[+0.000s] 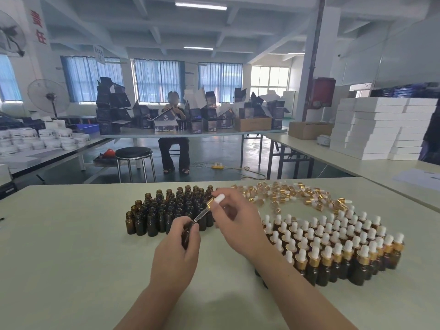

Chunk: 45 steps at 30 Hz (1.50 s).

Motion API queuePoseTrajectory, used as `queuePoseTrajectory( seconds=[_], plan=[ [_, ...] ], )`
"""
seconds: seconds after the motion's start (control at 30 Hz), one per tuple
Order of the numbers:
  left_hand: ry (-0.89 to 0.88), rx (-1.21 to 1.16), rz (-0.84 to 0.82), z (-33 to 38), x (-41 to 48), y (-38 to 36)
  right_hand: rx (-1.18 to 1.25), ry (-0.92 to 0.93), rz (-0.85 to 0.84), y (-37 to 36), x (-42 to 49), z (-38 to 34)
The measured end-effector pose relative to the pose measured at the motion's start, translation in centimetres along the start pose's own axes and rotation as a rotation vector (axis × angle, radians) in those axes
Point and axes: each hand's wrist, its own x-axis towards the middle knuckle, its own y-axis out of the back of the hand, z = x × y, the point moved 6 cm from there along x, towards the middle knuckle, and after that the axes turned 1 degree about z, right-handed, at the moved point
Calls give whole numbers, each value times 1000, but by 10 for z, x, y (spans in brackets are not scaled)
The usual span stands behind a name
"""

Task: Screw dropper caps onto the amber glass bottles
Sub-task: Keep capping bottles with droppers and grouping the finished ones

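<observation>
My left hand [176, 253] grips an amber glass bottle [187, 233], tilted, just above the table. My right hand [234, 220] pinches a dropper cap [209, 206] with a white bulb, a gold collar and a glass pipette. The pipette's tip is at the bottle's mouth. Behind my hands stands a block of several uncapped amber bottles [171, 208]. To the right stands a block of several capped bottles [338, 244]. Loose dropper caps [292, 194] lie in a pile at the table's far right.
The pale green table [71, 246] ends at a far edge just behind the bottles. A second table with white boxes [381, 127] runs along the right. A stool [133, 154] and a seated person [173, 134] are beyond, across the floor.
</observation>
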Motion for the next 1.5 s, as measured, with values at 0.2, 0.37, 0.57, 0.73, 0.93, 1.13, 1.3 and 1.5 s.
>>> queuePoseTrajectory(
  seconds=[0.2, 0.37, 0.57, 0.73, 0.93, 1.13, 1.3, 1.5],
  plan=[
    [-59, -36, -81, 5, -4, -6, -5, -17, -64, -8, -7, 5],
    [-92, -58, -82, 8, -4, -6, 30, 3, 15, -1, -7, 3],
    [-103, -60, -62, 9, -3, -5, 61, 7, 101, 7, -7, 2],
    [-136, -65, -59, 12, -3, -3, 29, -8, 60, 6, -7, 6],
    [-103, -94, -92, 8, -3, -7, -118, 11, -126, -11, -14, 13],
    [-80, -118, -143, 4, -2, -8, -172, -15, -223, -15, -13, 12],
    [-102, -55, -198, 3, -2, -15, -438, -11, -221, -6, -8, 12],
    [-111, -36, -195, 2, -4, -16, -497, -93, -200, 3, -4, 11]
  ],
)
